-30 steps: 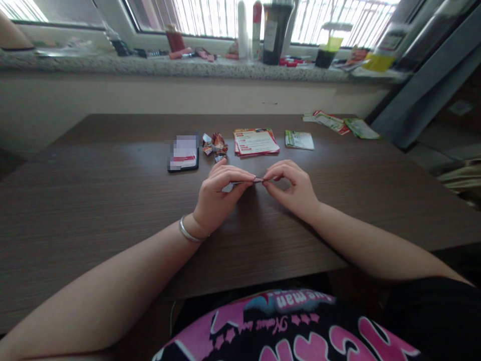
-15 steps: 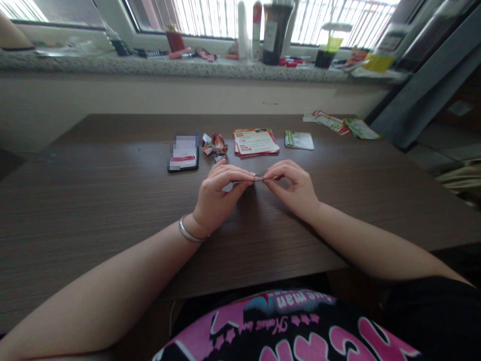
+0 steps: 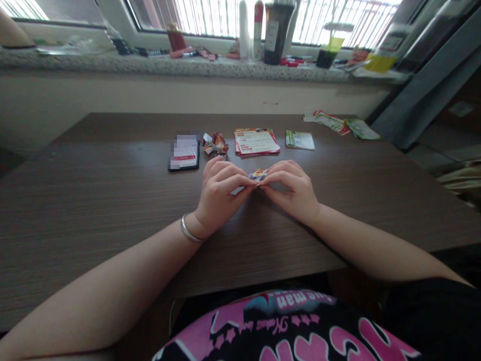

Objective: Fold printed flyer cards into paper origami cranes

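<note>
Tipped since earlier: one printed piece (image 3: 258, 174), pinched by our left hand (image 3: 222, 191) and right hand (image 3: 295, 188). Likely light, bendable; hold edges.

thin printed pc (image 3: 258, 174): face now visible, prev. edge-on

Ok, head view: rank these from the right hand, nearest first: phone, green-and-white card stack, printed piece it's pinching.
From the right hand:
1. Printed piece: in its pinch, on its left side.
2. Green-and-white card stack: on the table, just beyond it.
3. Phone: also on the table, well off to the left.
</note>
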Tool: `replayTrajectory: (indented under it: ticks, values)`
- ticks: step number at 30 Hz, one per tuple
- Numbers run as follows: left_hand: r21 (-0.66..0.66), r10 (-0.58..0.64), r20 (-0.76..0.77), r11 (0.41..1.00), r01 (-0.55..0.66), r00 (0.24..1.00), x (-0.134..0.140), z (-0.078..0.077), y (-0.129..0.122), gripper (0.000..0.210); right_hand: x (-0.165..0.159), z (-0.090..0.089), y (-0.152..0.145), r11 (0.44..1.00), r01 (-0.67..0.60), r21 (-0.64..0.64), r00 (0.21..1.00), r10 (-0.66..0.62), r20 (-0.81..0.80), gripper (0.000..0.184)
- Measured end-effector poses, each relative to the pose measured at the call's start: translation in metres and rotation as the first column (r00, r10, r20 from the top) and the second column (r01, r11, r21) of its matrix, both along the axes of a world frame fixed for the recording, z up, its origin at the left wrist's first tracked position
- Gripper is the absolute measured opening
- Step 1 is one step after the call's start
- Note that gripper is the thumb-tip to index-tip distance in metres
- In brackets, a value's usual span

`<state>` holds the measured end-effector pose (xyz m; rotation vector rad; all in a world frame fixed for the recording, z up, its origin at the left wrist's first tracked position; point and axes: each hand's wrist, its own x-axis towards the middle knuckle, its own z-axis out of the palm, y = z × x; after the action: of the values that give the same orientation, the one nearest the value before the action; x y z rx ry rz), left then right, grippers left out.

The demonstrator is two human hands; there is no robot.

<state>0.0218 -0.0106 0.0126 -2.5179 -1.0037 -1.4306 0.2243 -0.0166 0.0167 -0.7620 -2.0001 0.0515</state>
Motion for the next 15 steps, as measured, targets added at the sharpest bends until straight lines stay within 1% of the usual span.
replayTrajectory:
  ticks: [3,7,10,15]
  values:
    - [0.020,0.004,-0.004,1.000,-0.004,1.000,0.0004,0.0009,-0.0004,0.011,-0.0003,-0.0001,0.0010,1.000,-0.018,0.011,1.000,0.018,-0.013,0.006]
    - [0.056,0.010,-0.063,0.998,-0.006,0.998,0.0012,0.0004,-0.0004,0.006,-0.0003,-0.0003,0.0025,0.999,-0.031,0.028,0.999,0.030,0.032,0.007]
    - [0.082,0.015,-0.107,0.997,-0.006,0.994,0.0007,-0.0001,-0.0002,0.006,-0.0003,0.0000,0.0022,0.999,-0.016,0.050,0.998,0.013,0.058,0.007]
    - [0.124,0.009,-0.140,0.992,0.009,0.990,-0.0001,-0.0001,-0.0005,0.009,0.0001,0.0011,0.0014,0.998,-0.003,0.070,0.997,-0.002,0.078,0.007]
